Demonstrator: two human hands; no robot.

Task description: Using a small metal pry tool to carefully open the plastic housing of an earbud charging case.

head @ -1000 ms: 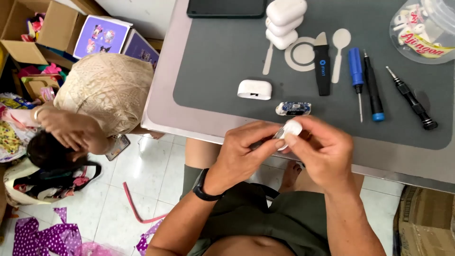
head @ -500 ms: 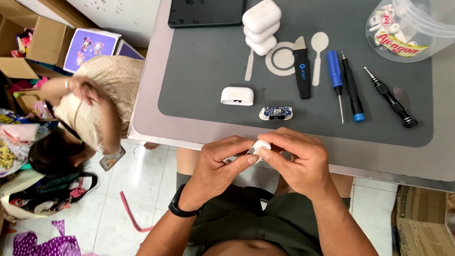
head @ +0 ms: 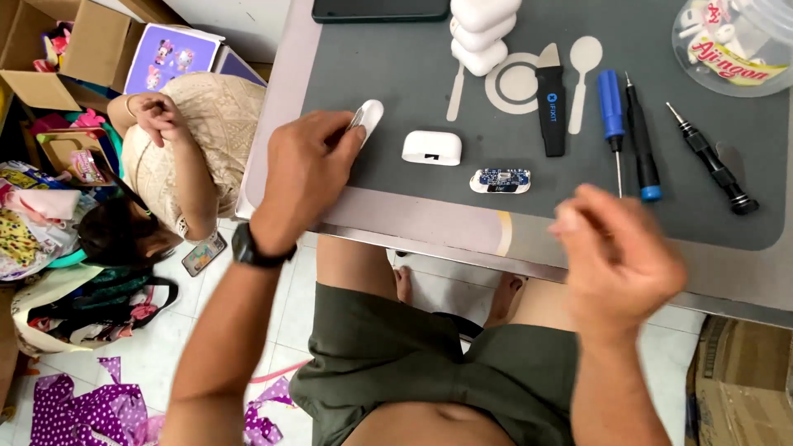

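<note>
I read this as a small repair stand set up in a home or shopfront. The counter carries a grey work mat with precision screwdrivers, a pry tool and a bare circuit board. Beside it, cardboard boxes and bags crowd the tiled floor, where another person sits.

Table: my grey mat covers it.
On mat: white case, small circuit board, screwdrivers, perhaps a pry tool.
</note>
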